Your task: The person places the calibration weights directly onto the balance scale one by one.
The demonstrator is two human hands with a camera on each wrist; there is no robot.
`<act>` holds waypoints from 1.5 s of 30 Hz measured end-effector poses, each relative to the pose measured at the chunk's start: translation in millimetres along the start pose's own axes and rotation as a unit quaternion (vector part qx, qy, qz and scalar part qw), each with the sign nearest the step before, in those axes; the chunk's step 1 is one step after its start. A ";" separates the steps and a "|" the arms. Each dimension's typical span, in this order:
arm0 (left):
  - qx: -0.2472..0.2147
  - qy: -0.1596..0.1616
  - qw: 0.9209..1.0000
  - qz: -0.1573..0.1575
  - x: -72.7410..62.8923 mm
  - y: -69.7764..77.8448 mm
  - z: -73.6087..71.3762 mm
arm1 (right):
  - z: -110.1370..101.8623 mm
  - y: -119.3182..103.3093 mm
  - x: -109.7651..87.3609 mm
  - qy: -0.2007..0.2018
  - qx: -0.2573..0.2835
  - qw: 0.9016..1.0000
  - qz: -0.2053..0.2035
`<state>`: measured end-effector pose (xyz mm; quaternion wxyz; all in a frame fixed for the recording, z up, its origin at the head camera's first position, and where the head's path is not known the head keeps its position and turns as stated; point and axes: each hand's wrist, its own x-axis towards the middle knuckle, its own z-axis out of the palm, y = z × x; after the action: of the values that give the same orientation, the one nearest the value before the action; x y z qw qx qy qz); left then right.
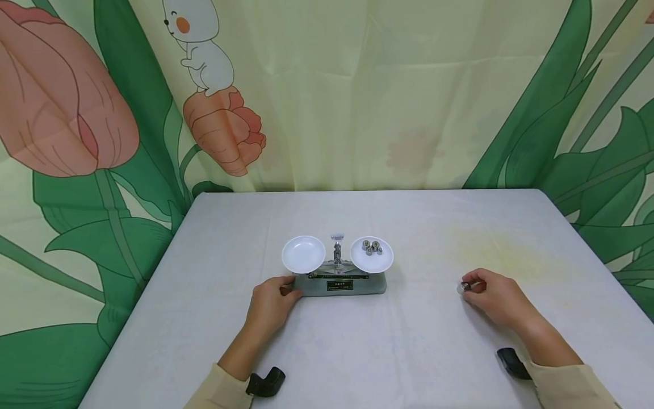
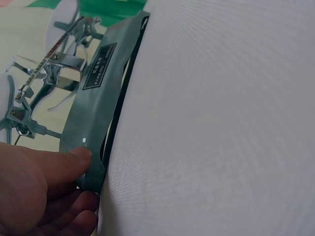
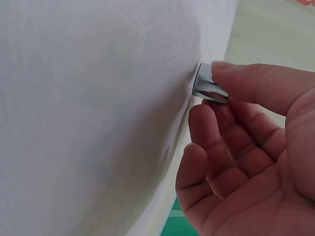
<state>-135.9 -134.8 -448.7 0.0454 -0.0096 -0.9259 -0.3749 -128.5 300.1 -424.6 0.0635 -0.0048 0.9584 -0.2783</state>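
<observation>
A balance scale with a grey-green base stands on the white-covered table. Its left pan is bare white, while several small silver metal weights sit in the right pan. My left hand grips the left end of the base; in the left wrist view the thumb lies on its front face and the other fingers curl at its end. Well to the right of the scale, my right hand pinches a shiny metal weight between thumb and fingers, right at the cloth.
The white tablecloth spreads over the whole table. Behind it hangs a curtain printed with flowers, leaves and a white animal. A black wrist strap piece shows by the left sleeve, another by the right.
</observation>
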 end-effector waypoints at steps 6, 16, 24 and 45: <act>0.004 0.003 1.000 0.000 -0.5 -0.5 0.4 | 0.6 -0.9 0.1 0.007 -0.006 1.000 -0.002; 0.001 0.005 1.000 0.003 -0.2 -2.8 1.8 | -0.4 -10.8 -3.6 0.038 0.007 0.999 -0.031; 0.003 0.005 1.000 0.003 -0.5 -2.6 2.0 | -8.5 -38.4 -5.6 0.082 0.038 0.992 -0.083; -0.005 0.004 1.000 0.003 -2.0 -1.4 1.0 | 6.5 -133.6 5.3 0.113 0.118 0.957 -0.239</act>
<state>-134.1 -135.1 -450.5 0.0496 -0.0109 -0.9236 -0.3799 -136.4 183.5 -359.3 -0.1130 -0.1945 0.8907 -0.3951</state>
